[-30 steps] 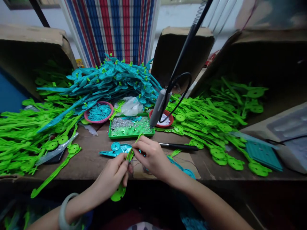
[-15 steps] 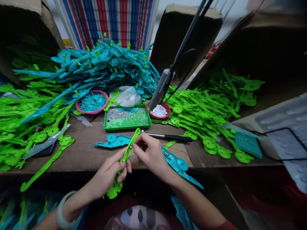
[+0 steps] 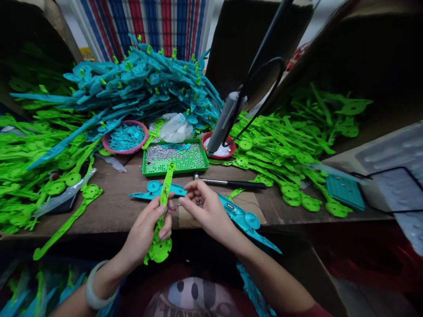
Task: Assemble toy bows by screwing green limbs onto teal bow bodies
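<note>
My left hand (image 3: pixel 149 226) is closed around a long bright green plastic part (image 3: pixel 166 187), its narrow end up and its round disc end (image 3: pixel 160 250) below the hand. Thin dark wires (image 3: pixel 173 207) run from the green part towards my right hand (image 3: pixel 209 210), whose thumb and fingers pinch them. Behind and beneath the hands lies a long turquoise plastic part (image 3: pixel 246 221) on the table; its middle is hidden. A hammer (image 3: pixel 231 182) with a black handle rests just beyond my right hand.
A green tray (image 3: pixel 175 169) holds small metal pieces. Beside it are a pink bowl (image 3: pixel 144 140) of turquoise bits and a red bowl (image 3: pixel 233 149) of white pieces. A grey cylindrical tool (image 3: pixel 224 121) hangs over the red bowl. Turquoise parts (image 3: pixel 145 83) pile behind; green parts (image 3: pixel 277 149) heap on both sides.
The green part has swung more upright and moved left. My right hand has come away from its upper end, and the wires now show between the hands.
</note>
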### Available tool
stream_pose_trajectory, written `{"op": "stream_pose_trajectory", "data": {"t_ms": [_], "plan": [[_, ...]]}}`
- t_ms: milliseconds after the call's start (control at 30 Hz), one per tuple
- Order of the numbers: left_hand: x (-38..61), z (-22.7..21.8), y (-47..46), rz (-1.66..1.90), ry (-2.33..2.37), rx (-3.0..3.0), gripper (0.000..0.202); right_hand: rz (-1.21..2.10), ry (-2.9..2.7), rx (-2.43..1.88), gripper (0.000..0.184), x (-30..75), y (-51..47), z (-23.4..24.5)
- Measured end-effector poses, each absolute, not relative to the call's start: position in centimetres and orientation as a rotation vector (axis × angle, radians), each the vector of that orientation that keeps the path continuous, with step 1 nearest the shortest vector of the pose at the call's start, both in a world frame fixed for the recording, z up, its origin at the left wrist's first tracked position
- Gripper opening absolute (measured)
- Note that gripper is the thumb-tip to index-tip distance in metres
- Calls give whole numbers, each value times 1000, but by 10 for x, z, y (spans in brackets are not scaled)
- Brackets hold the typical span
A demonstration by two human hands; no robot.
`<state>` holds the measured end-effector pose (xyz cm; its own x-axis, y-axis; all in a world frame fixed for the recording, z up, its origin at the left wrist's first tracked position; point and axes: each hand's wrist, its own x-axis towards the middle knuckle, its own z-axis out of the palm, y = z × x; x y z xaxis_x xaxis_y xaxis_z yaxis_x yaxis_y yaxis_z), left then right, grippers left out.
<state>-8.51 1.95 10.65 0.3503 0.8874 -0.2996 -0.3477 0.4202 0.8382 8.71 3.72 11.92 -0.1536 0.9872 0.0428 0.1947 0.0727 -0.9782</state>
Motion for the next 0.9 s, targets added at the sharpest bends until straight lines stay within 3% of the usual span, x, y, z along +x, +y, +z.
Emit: {"op": "stream_pose_trajectory", "data": {"t_ms": [67, 267, 433, 567, 767, 833, 900], "plan": [[-85, 107, 22, 973, 974, 705, 39, 1146, -1645, -1212, 6, 88, 34, 122], [-80, 103, 26, 1012, 1068, 600, 40, 1017, -1820, -1151, 13, 87, 34, 125], [-88, 96, 30, 1072, 1187, 916, 30, 1045, -1999, -1187, 8, 95, 36, 126], [-95, 97, 36, 855, 1225, 1212, 33, 724, -2215, -1081, 15, 105, 41, 131], [-86, 103, 34, 813, 1096, 982, 44, 756, -2111, -1106, 22, 114, 50, 137], [-85, 103, 32, 838, 1085, 926, 46, 664, -2192, -1076, 37, 116, 56, 133], [-88, 104, 31, 843, 1085, 923, 46, 526, -2349, -1043, 35, 117, 65, 132]]}}
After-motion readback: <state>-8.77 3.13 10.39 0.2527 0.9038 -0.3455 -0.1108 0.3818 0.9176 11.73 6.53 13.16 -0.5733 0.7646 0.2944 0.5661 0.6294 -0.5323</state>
